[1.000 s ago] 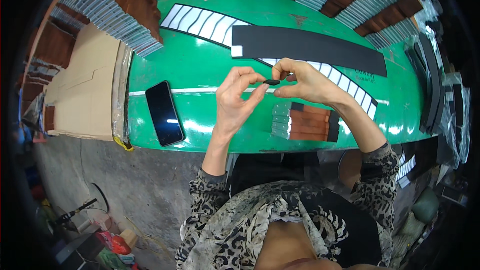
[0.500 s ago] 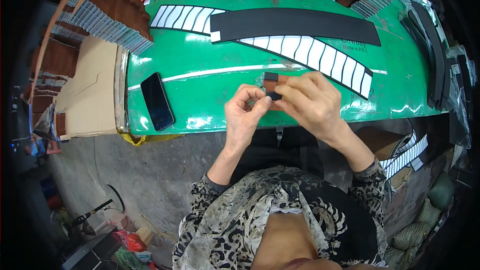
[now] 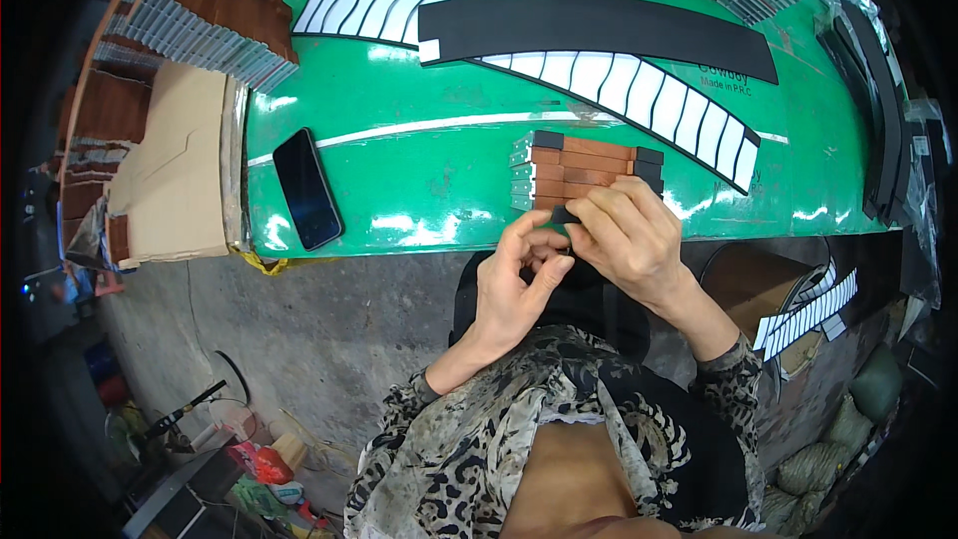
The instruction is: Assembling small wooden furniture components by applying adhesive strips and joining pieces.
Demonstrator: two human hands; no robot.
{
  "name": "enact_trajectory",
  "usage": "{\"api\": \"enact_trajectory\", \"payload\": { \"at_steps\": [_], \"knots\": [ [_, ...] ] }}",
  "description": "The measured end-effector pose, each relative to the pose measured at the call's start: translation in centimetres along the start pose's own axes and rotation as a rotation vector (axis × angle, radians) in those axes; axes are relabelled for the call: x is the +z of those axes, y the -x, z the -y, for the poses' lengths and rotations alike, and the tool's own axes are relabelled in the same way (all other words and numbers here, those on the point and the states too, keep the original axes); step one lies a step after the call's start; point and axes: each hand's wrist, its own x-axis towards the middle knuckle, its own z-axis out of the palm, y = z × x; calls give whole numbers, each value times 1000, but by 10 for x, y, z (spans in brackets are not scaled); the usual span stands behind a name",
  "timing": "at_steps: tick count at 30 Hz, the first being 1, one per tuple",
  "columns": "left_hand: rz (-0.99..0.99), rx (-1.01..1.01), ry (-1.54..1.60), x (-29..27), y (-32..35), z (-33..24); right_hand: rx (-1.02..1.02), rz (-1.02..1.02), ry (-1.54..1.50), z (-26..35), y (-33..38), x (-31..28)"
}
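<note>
At the near edge of the green table, a small stack of reddish-brown blocks point(image 3: 589, 162) has black end pieces and pale metal-like sides facing left. Just in front of it, my right hand point(image 3: 631, 240) pinches a small black piece point(image 3: 565, 214) between thumb and fingers. My left hand point(image 3: 514, 289) is close beside it with fingers curled and its index fingertip near the black piece. What the left fingers hold, if anything, is hidden. Part of the stack's near right side is covered by my right hand.
A black phone point(image 3: 307, 190) lies left, near a cardboard box point(image 3: 180, 165) beside tall stacks of brown pieces point(image 3: 215, 5). A long black strip point(image 3: 599, 35) crosses a white-striped strip point(image 3: 679, 120) at the back. Dark strips point(image 3: 866, 110) lie at the right edge.
Both hands have come nearer to me, off the front of the brown stack, which now shows more fully. My left fingers have curled and its thumb has lowered away from the black piece.
</note>
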Motion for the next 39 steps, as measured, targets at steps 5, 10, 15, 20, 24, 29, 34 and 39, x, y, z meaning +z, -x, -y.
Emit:
{"api": "enact_trajectory", "payload": {
  "at_steps": [5,10,15,20,24,29,34,39],
  "knots": [
    [-237,218,-242,-22,-28,26,256,-9,-251,-24,3,-1],
    [-49,419,-564,-31,-46,43,873,-555,-905,-61,45,-1],
    [56,346,-493,-38,-73,42,932,-800,-1306,-98,83,29],
    [175,314,-507,-23,-75,56,1055,-807,-1432,-86,74,50],
    [120,337,-488,-15,-62,60,1025,-857,-1502,-95,79,54],
    [-86,451,-609,-5,-46,62,1000,-872,-1486,-96,82,47],
    [-264,490,-610,9,-29,71,1001,-889,-1490,-92,80,51],
    [-347,442,-505,18,-28,64,973,-879,-1493,-92,80,54]
  ]
}}
